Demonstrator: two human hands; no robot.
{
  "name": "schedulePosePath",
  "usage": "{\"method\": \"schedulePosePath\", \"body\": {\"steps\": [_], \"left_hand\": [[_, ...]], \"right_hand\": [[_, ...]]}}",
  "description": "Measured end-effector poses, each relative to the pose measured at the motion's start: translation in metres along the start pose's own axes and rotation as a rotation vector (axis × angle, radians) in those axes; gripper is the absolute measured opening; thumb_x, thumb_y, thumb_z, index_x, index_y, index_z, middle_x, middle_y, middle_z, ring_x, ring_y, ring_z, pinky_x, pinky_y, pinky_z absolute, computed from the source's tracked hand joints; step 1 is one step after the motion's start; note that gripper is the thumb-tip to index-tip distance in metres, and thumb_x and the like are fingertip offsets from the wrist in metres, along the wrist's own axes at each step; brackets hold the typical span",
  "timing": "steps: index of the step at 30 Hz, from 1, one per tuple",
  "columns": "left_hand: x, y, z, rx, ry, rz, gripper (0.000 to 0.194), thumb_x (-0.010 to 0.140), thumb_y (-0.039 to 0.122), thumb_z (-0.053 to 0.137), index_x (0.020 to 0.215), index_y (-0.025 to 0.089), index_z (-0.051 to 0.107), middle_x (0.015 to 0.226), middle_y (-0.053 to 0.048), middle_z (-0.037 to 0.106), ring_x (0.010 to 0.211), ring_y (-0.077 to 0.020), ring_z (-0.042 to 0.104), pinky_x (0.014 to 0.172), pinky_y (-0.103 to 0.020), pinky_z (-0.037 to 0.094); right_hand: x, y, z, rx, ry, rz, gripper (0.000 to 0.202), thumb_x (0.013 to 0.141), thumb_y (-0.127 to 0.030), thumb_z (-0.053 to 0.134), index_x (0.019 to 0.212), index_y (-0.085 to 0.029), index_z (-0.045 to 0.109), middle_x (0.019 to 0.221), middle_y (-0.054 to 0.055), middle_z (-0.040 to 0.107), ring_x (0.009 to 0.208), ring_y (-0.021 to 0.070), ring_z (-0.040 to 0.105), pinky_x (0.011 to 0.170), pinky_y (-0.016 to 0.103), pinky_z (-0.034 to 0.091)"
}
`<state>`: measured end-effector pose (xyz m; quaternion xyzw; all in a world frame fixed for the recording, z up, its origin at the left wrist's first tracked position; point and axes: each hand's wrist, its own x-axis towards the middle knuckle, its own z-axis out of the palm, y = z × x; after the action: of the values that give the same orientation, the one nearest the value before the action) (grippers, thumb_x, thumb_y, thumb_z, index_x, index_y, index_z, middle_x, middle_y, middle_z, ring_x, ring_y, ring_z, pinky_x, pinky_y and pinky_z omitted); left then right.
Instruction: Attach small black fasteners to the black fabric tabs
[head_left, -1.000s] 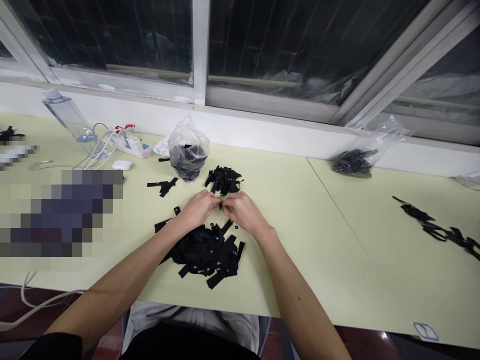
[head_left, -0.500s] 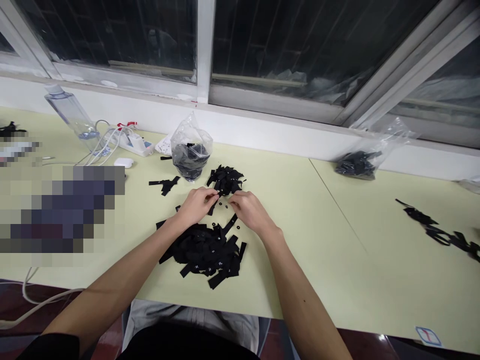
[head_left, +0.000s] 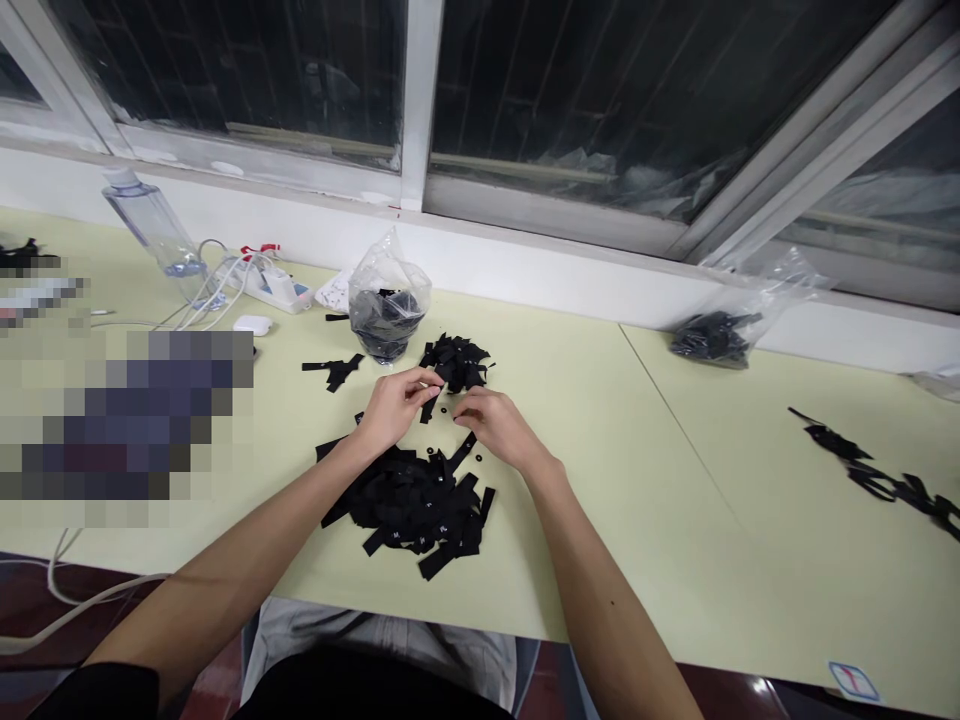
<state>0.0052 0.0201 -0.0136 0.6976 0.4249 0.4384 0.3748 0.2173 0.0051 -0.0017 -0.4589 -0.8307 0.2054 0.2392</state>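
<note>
My left hand (head_left: 399,405) pinches a black fabric strip (head_left: 429,408) that hangs below its fingertips, just in front of a small heap of black strips (head_left: 456,362). To its right, my right hand (head_left: 491,422) has its fingers pressed together at the table, on something dark too small to make out. Small black rings (head_left: 478,458) lie on the table around and between the hands. Nearer to me, a larger pile of black strips (head_left: 409,500), some with white marks, spreads below both wrists.
A clear bag of black pieces (head_left: 388,312) stands behind the small heap; another bag (head_left: 712,335) lies at the back right. Bottle (head_left: 161,230), power strip (head_left: 281,290) and white case (head_left: 253,325) are back left. Black straps (head_left: 874,465) lie right.
The view has shifted slightly. My right fingertips have closed near a small dark ring's former place, and one ring between the hands no longer shows. My left hand still pinches the strip.
</note>
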Motion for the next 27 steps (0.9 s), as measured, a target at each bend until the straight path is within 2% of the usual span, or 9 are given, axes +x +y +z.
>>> {"method": "schedulePosePath", "body": {"steps": [4, 7, 11, 15, 19, 27], "left_hand": [[-0.001, 0.002, 0.001, -0.027, -0.048, -0.002, 0.029, 0.09, 0.03, 0.062, 0.116, 0.02, 0.07, 0.096, -0.007, 0.075, 0.081, -0.0188, 0.069, 0.073, -0.03, 0.056], [-0.002, 0.005, 0.003, -0.04, -0.06, 0.008, 0.034, 0.087, 0.024, 0.065, 0.121, 0.022, 0.068, 0.109, -0.007, 0.073, 0.087, -0.0187, 0.07, 0.078, -0.03, 0.058], [-0.002, 0.008, 0.004, -0.044, -0.056, 0.032, 0.039, 0.086, 0.02, 0.066, 0.125, 0.024, 0.067, 0.129, -0.008, 0.065, 0.086, -0.0167, 0.071, 0.078, -0.029, 0.06], [-0.003, 0.011, 0.003, -0.033, -0.083, 0.055, 0.043, 0.087, 0.017, 0.064, 0.129, 0.027, 0.064, 0.138, -0.009, 0.06, 0.079, -0.0138, 0.071, 0.08, -0.03, 0.061], [-0.005, 0.013, 0.004, -0.031, -0.098, 0.08, 0.043, 0.087, 0.017, 0.063, 0.129, 0.028, 0.063, 0.14, -0.009, 0.057, 0.077, -0.0131, 0.071, 0.082, -0.032, 0.061], [-0.006, 0.017, 0.005, -0.037, -0.11, 0.094, 0.046, 0.087, 0.018, 0.064, 0.132, 0.027, 0.062, 0.142, -0.01, 0.055, 0.077, -0.0134, 0.07, 0.083, -0.034, 0.061]], "right_hand": [[0.002, -0.003, -0.002, 0.114, 0.028, 0.039, 0.011, 0.087, -0.018, 0.064, 0.083, -0.024, 0.073, 0.086, 0.001, 0.07, 0.072, 0.0159, 0.06, 0.068, 0.03, 0.044], [0.004, -0.005, -0.003, 0.278, 0.115, 0.096, 0.006, 0.085, -0.027, 0.068, 0.083, -0.024, 0.073, 0.083, 0.0, 0.072, 0.069, 0.0159, 0.059, 0.065, 0.03, 0.044], [0.007, -0.007, -0.001, 0.511, 0.264, 0.154, 0.012, 0.08, -0.034, 0.074, 0.083, -0.022, 0.074, 0.079, 0.002, 0.072, 0.067, 0.0165, 0.058, 0.062, 0.03, 0.044], [0.01, -0.008, 0.005, 0.658, 0.352, 0.174, 0.017, 0.076, -0.037, 0.078, 0.084, -0.022, 0.074, 0.085, 0.005, 0.072, 0.075, 0.0187, 0.063, 0.068, 0.032, 0.048], [0.01, -0.008, 0.009, 0.749, 0.366, 0.157, 0.016, 0.072, -0.035, 0.082, 0.079, -0.022, 0.075, 0.091, 0.005, 0.072, 0.084, 0.02, 0.065, 0.075, 0.033, 0.051], [0.012, -0.01, 0.012, 0.837, 0.319, 0.237, 0.021, 0.069, -0.036, 0.084, 0.08, -0.021, 0.074, 0.083, 0.004, 0.073, 0.078, 0.0189, 0.066, 0.076, 0.034, 0.054]]}}
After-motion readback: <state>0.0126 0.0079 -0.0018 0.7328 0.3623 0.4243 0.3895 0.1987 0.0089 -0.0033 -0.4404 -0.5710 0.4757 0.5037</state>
